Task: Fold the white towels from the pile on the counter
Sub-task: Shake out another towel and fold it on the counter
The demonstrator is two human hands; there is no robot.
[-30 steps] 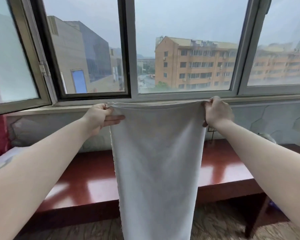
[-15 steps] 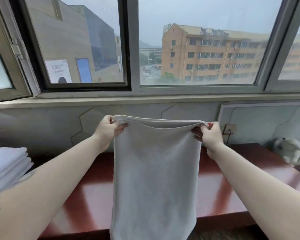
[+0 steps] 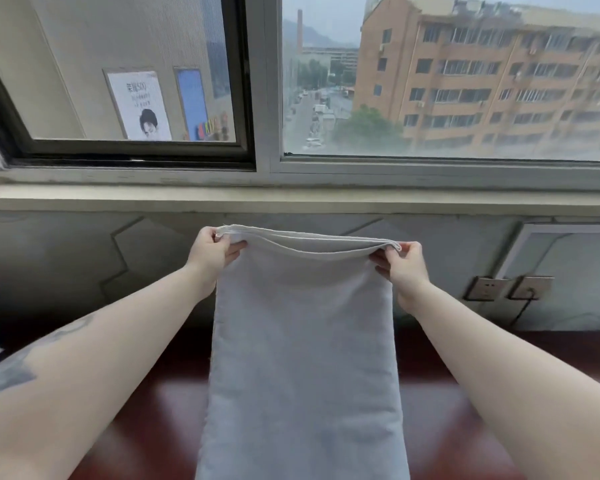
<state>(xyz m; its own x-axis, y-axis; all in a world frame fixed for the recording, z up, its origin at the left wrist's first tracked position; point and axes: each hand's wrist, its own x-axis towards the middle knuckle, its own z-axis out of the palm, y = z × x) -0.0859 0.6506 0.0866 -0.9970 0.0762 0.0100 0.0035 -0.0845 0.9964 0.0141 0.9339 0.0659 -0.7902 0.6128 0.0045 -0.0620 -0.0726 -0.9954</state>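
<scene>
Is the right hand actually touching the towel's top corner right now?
Touching. The head view shows the right hand pinching the top right corner of the white towel.

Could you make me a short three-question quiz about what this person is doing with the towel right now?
1. True or false: only one hand holds the white towel.
2. What lies under the hanging towel? A) a reddish-brown counter B) a sink C) a bed
3. Which parts of the towel do the left hand and right hand pinch?

Key:
1. False; both hands hold it.
2. A, the reddish-brown counter.
3. The two top corners, with the doubled top edge stretched between them.
</scene>
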